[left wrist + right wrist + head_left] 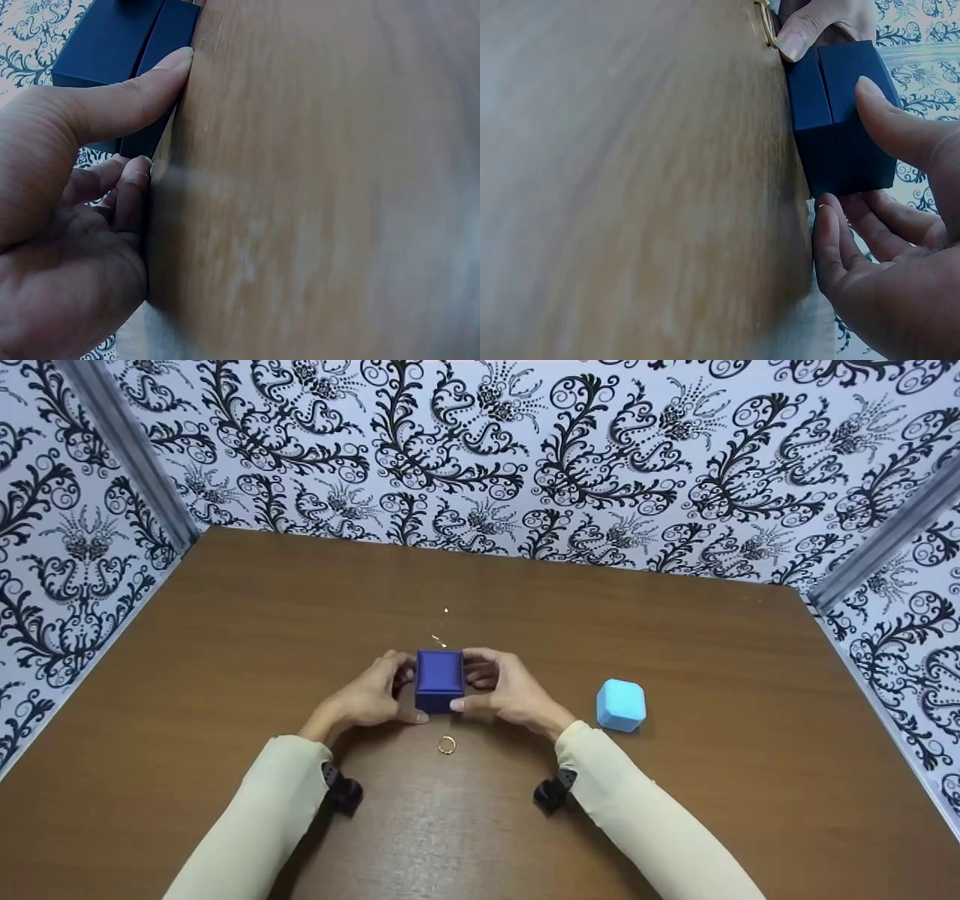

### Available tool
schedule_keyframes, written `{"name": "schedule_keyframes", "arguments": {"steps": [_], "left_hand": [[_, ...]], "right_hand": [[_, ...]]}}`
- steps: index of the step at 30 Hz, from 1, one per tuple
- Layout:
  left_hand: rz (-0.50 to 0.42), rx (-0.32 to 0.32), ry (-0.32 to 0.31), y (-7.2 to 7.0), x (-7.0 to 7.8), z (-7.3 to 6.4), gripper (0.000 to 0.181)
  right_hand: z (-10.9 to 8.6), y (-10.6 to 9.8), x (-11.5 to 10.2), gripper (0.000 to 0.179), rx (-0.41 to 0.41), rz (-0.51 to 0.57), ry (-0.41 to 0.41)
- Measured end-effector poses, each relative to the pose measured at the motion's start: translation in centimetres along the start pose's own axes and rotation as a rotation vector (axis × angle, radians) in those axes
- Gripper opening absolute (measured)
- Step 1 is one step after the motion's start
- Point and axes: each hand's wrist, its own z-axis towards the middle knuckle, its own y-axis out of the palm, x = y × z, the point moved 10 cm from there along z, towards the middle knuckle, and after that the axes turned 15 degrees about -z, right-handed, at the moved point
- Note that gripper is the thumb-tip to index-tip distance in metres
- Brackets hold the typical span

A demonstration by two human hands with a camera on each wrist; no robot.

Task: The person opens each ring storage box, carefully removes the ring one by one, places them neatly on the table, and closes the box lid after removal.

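Note:
A dark blue jewellery box [440, 670] stands on the table with its lid down. My left hand [377, 691] holds it from the left, with the thumb [142, 101] low on the front by the base. From the right, my right hand [514, 690] grips the box, its thumb [900, 127] on the lid's front and the other fingers curled behind and beside it. A seam between lid and base shows on the box [847, 112] in the right wrist view. In front of the box lies a gold ring [447, 745], close to the left thumb.
A light blue rounded box [621, 706] sits to the right, beyond the right wrist. Behind the dark blue box lie a small shiny piece [439, 641] and a tiny bright piece [446, 610]. Patterned walls [480, 457] border the brown table [712, 810].

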Motion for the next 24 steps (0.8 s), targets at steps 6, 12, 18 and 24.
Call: {"name": "schedule_keyframes", "arguments": {"steps": [6,12,18,24], "left_hand": [[-0.015,0.004,-0.030,0.1,-0.1,0.1,0.075],[-0.032,0.000,-0.029,0.2,-0.1,0.0,0.076],[-0.019,0.004,-0.027,0.1,-0.1,0.0,0.080],[-0.020,0.011,-0.038,-0.1,-0.2,-0.1,0.084]], "right_hand": [[-0.3,-0.2,-0.2,0.079,-0.018,-0.010,0.013],[-1.2,-1.2,-0.5,0.082,-0.007,-0.013,0.017],[-2.5,-2.7,-0.6,0.077,0.017,0.001,0.004],[-4.5,-4.8,-0.7,0.068,0.055,0.006,-0.020]]}}
